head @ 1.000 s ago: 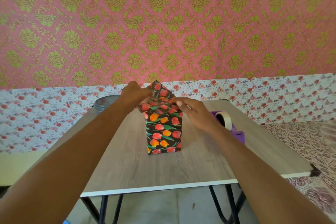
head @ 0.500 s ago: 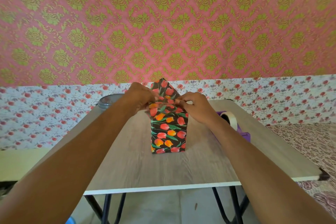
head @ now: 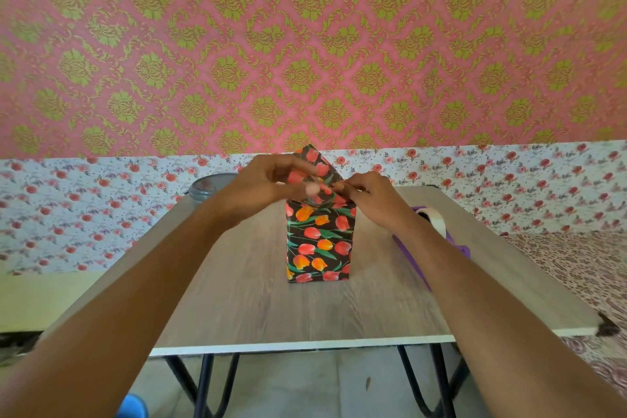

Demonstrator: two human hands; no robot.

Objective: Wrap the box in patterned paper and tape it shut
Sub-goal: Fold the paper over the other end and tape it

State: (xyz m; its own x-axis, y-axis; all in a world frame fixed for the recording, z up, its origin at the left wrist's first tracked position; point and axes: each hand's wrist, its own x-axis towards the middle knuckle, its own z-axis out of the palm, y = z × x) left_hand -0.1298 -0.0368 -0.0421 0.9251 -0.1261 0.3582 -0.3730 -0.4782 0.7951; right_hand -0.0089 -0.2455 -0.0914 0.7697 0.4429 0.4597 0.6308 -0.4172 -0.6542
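Observation:
The box (head: pixel 320 244) stands upright in the middle of the wooden table (head: pixel 258 309), covered in black paper with red and orange tulips. At its top a pointed paper flap (head: pixel 310 156) sticks up on the far side. My left hand (head: pixel 268 185) is at the top's left side, fingers curled over the folded paper there. My right hand (head: pixel 369 198) pinches the paper at the top's right corner. The top face of the box is hidden behind both hands.
A purple tape dispenser (head: pixel 444 234) with a white roll lies right of the box, partly behind my right forearm. A grey round lid (head: pixel 210 185) sits at the table's far left corner. The table's front edge runs close to me; patterned wall behind.
Both hands have come closer together over the top of the box, folding the side paper inward. The view has shifted slightly, and the box stays upright in place.

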